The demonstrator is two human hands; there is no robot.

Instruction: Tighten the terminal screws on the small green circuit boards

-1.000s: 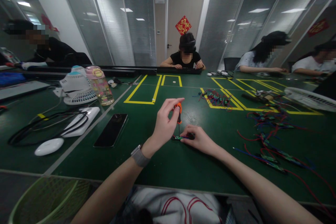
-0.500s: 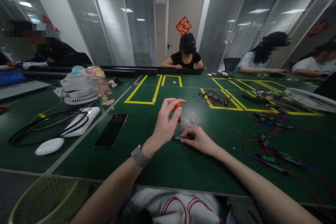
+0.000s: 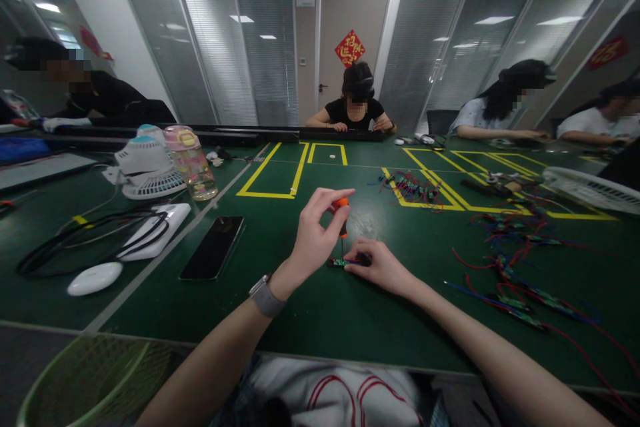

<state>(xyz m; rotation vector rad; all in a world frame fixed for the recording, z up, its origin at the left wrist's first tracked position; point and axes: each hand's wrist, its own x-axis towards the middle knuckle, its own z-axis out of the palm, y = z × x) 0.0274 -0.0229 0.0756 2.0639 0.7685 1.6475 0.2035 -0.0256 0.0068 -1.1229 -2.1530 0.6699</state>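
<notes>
Head view, left to right. Well left of the left hand, a white puck (image 3: 94, 278), a black cable loop (image 3: 90, 237) on a white pad, a small fan (image 3: 145, 170), a pink-capped bottle (image 3: 191, 163) and a dark phone (image 3: 212, 247) are seen on the green table (image 3: 280, 307).

Left hand (image 3: 314, 240): closed in a fingertip pinch on the orange-handled screwdriver (image 3: 342, 213); watch worn at the wrist. The driver is held near upright, tip down on the small circuit board (image 3: 340, 262), just right of and below the fingers.

Right hand (image 3: 381, 267): flat on the table, fingertips pressed on the board's right end, so the board is pinned rather than lifted. Whether anything is enclosed under the fingers cannot be told.

Handling judgement: the board is judged light, stiff and thin, easily skated on the mat, with fragile components and solder joints; it is best held by the edges or bare end, not by the wires. The driver is judged light and slim, best gripped at the knurled handle top for spin.

Right of the right hand, loose boards with red and blue wires (image 3: 515, 280) are scattered; more are piled farther off.
</notes>
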